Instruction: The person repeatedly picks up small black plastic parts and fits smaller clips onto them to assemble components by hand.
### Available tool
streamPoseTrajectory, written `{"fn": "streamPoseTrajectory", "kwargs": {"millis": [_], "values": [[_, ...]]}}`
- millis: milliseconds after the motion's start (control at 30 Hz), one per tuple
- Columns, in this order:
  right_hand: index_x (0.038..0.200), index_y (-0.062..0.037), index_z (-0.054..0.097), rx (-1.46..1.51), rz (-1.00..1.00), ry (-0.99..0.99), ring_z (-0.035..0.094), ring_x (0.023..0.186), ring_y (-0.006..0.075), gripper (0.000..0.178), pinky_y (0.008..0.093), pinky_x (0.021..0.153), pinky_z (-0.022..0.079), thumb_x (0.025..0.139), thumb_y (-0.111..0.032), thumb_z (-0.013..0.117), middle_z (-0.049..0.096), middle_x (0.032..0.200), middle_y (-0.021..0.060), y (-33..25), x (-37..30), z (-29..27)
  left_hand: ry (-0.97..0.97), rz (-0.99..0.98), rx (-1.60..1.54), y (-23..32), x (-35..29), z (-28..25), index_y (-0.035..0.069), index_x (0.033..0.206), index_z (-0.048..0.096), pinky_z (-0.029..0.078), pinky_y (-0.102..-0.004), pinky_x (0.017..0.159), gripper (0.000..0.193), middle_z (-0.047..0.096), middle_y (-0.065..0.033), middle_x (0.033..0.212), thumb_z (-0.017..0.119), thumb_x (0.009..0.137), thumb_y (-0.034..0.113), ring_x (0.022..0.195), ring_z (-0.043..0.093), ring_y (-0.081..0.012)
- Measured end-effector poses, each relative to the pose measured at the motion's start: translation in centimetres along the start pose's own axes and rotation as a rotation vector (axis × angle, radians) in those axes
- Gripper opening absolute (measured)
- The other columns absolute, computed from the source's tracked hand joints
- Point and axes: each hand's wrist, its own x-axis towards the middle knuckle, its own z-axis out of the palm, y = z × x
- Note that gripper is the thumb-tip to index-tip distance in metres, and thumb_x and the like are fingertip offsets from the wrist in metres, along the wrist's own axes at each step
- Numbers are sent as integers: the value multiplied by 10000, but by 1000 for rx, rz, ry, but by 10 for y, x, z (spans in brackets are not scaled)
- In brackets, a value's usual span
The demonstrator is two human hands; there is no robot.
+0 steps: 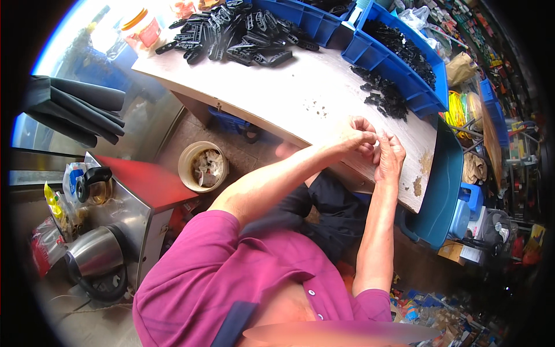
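Over the right end of the pale worktable point(283, 87), my left hand point(359, 136) and my right hand point(389, 157) meet with fingertips pinched together. Whatever they hold between them is too small or too hidden to make out. Just beyond my hands lies a loose heap of small black plastic parts point(386, 98), spilling beside a blue bin point(370, 49) that holds more of them. Farther left, a large pile of long black plastic pieces point(231, 34) covers the back of the table.
Another blue bin point(300, 17) stands behind the pile, and a tub with an orange rim point(140, 29) at the far left corner. A teal container point(442, 179) adjoins the table's right edge. Below left are a waste bucket point(186, 168), a red-topped cabinet point(139, 182) and a steel kettle point(95, 254).
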Motion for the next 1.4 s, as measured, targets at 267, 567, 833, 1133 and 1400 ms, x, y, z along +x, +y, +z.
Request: {"fn": "streamPoseTrajectory", "kwargs": {"millis": [267,567,833,1133,1400], "values": [[1073,-6,591,9,7,-103,429,420,54,264,227,445,449,863,-137,682,532,563,-13,-1,-7,-2,117,58,-200,-13,2,3,6,907,566,520,-260,552,99,606,-64,734,620,870,81,589,599,-130],[1035,3,620,89,-6,-102,514,493,49,262,218,468,487,822,-102,730,630,685,24,-6,-11,12,64,129,-220,-20,1,-7,35,1006,562,544,-290,701,122,629,-88,865,591,918,114,739,628,-165],[1002,4,619,30,-9,-58,483,476,51,271,211,467,469,814,-148,743,618,668,32,1,-9,6,70,61,-87,-8,-9,-3,25,984,565,535,-274,645,130,608,-70,812,606,894,110,716,626,-145],[908,-53,581,199,-52,-103,490,443,131,146,360,537,536,858,-145,683,461,493,12,4,-12,0,1030,677,1501,125,-48,-157,140,1186,611,504,-391,749,400,656,-87,917,701,837,314,834,611,-231],[884,-52,593,212,-52,-82,502,453,124,133,350,515,531,855,-146,684,451,501,1,2,-13,2,1069,581,1818,141,-45,-187,176,1097,625,502,-432,716,320,663,-114,879,635,845,373,819,634,-311]]}}
